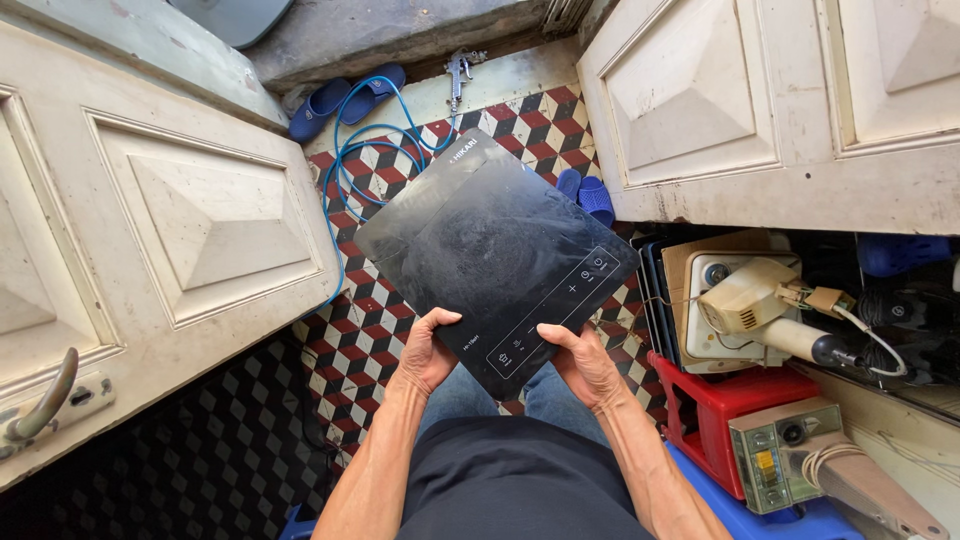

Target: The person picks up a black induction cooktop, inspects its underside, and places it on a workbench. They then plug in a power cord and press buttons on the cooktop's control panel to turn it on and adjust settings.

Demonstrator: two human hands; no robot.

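Both hands, left hand (425,352) and right hand (583,362), are gripping the black induction cooktop (495,255), fingers clamped on its near edge; inspecting it seems underway, steadying it next.

Both bare forearms reach forward from the bottom of the view, elbows bent and spread, wrists drawing in toward each other. The left hand (428,352) is closed in a grip, its thumb lying across the top and pointing toward the other hand, its fingers curled under and out of sight. The right hand (585,366) mirrors it just beside it, thumb on top and angled inward, fingers wrapped below. The two hands sit level with one another, palms turned partly inward, wrists nearly straight.
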